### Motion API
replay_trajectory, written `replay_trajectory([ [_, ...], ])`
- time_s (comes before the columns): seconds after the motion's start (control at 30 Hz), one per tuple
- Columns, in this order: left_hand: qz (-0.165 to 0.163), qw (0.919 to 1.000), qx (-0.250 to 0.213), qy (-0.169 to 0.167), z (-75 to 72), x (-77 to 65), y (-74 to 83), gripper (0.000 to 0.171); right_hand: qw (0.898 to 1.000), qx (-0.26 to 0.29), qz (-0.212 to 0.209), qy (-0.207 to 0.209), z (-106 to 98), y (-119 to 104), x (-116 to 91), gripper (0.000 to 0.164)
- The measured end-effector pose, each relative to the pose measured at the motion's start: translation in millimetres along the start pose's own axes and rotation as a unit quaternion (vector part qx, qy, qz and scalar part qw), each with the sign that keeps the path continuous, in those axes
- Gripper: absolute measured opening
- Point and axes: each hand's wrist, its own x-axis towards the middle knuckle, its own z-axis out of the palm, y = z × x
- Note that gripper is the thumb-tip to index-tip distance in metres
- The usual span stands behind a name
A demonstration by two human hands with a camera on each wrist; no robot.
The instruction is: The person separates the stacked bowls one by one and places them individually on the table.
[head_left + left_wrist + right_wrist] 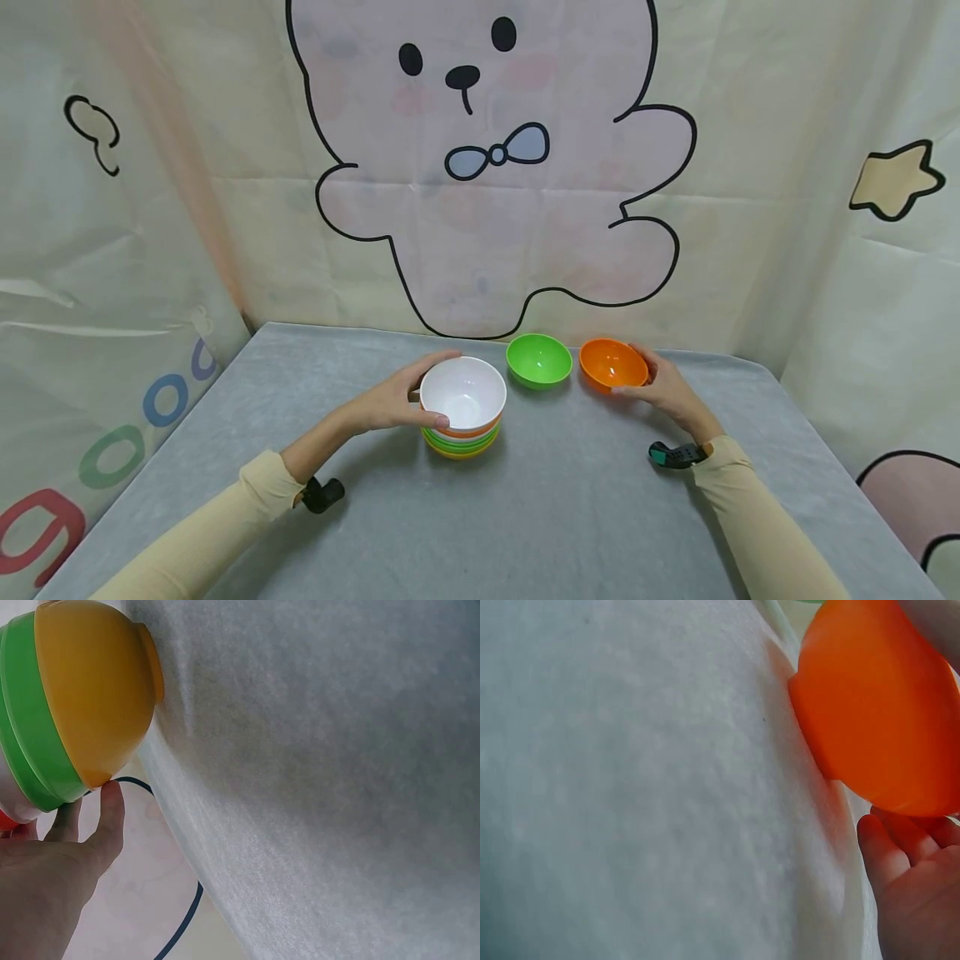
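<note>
Nested bowls form a stack, with a white bowl (467, 387) on top and orange, white and green rims beneath. At the bottom is a yellow bowl (97, 686), its foot at the tabletop. My left hand (386, 402) holds this stack from the left, thumb along the front and fingers round the far side. To the right, a single orange bowl (611, 362) stands upright. My right hand (670, 396) grips it by its right side, thumb near and fingers behind; in the right wrist view its fingers (885, 851) reach the bowl's wall.
Between the stack and the orange bowl, a little farther back, stands a green bowl (538, 362). A grey cloth covers the table (525, 517). Behind the table's back edge hangs a curtain (750, 167) with a bear drawing.
</note>
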Motion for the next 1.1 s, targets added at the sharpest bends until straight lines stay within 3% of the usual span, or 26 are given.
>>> replay_trajectory([
  [0.33, -0.002, 1.0000, -0.003, -0.002, 0.0, -0.2, -0.2, 0.091, 0.997, 0.078, -0.010, 0.004, -13, 2, -11, 0.093],
  [1.1, 0.003, 1.0000, -0.009, -0.002, -0.4, 0.0, -2.6, 0.090, 0.992, 0.087, -0.073, 0.059, -19, -17, -24, 0.072],
])
